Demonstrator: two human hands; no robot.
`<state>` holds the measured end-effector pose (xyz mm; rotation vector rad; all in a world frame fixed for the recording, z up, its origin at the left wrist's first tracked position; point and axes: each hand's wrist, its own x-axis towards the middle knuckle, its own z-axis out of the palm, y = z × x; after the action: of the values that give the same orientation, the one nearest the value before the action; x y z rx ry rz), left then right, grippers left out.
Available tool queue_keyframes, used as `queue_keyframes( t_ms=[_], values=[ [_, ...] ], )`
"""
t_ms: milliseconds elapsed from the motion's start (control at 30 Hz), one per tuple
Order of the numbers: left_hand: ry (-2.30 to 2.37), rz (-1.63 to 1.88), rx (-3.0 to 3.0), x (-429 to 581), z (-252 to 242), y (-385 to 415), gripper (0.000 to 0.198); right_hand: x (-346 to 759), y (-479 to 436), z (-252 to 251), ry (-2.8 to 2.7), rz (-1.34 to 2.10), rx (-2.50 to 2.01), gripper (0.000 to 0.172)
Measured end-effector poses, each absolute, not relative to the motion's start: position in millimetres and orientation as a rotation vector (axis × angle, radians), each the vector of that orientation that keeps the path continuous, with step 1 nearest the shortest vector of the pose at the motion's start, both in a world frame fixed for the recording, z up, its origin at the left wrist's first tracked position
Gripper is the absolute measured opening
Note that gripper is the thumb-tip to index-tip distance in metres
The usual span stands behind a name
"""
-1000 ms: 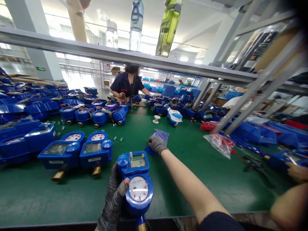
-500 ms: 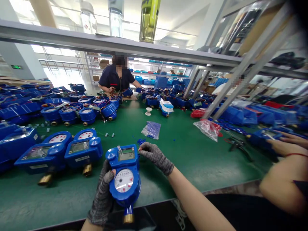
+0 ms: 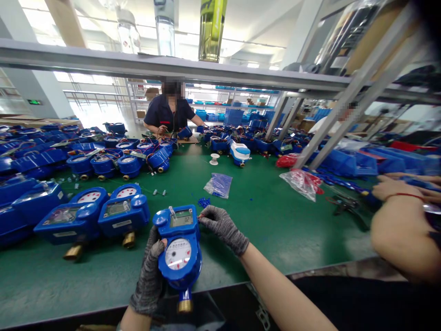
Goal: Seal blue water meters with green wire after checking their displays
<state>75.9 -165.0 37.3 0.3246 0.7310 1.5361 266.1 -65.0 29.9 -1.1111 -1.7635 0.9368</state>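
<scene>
A blue water meter (image 3: 193, 269) with a small grey display and a white round dial is tilted up toward me at the table's front edge. Its brass end points down at me. My left hand (image 3: 149, 278), in a grey fingerless glove, grips its left side with the thumb near the dial. At the upper right side of the casing, the fingertips of my right hand (image 3: 222, 227), gloved alike, are pinched together; what they hold, if anything, is too small to make out. A little pile of tiny blue pieces (image 3: 204, 202) lies just beyond those fingers.
Two similar meters (image 3: 74, 220) stand to the left, with many more behind. A plastic bag of blue bits (image 3: 219, 185), a white spool (image 3: 214, 159) and pliers (image 3: 347, 209) lie on the green table (image 3: 268, 225). A co-worker's arm (image 3: 399, 225) reaches in at right; another person sits opposite.
The view has shifted slightly. My right fingertips have moved in a little against the meter's side. My left hand keeps its grip, and the co-worker's hands at right have shifted.
</scene>
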Motion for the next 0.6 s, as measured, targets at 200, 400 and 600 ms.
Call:
queue_keyframes(
  t_ms=[200,400,600],
  values=[
    [0.728,1.528,0.34,77.0,35.8,-166.9,0.068,272.1,-85.7,53.6,-2.093,0.519,-1.148,0.012],
    [0.683,1.508,0.368,75.6,32.3,-166.8,0.068,274.7,-84.0,65.3,-1.774,1.072,-1.324,0.018],
    [0.689,1.541,0.398,74.3,30.1,-166.2,0.065,257.5,-68.8,63.5,-1.56,1.547,-1.482,0.025]
  ],
)
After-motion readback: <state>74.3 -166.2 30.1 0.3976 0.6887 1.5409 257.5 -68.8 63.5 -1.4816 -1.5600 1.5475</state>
